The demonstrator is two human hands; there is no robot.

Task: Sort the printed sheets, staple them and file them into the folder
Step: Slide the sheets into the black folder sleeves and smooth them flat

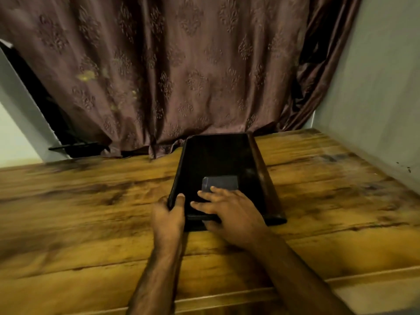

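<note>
A black folder [218,160] lies flat on the wooden table [91,201], its long side running away from me. A grey label patch [223,182] sits near its front end. My left hand [168,217] grips the folder's near left corner, thumb on top of the cover. My right hand [229,212] rests flat on the front part of the cover, fingers straight and spread, fingertips touching the grey patch. No printed sheets or stapler are in view.
A brown patterned curtain [170,76] hangs behind the table's far edge. A grey wall [375,98] borders the table on the right. A dark gap with a white frame [27,114] is at the far left.
</note>
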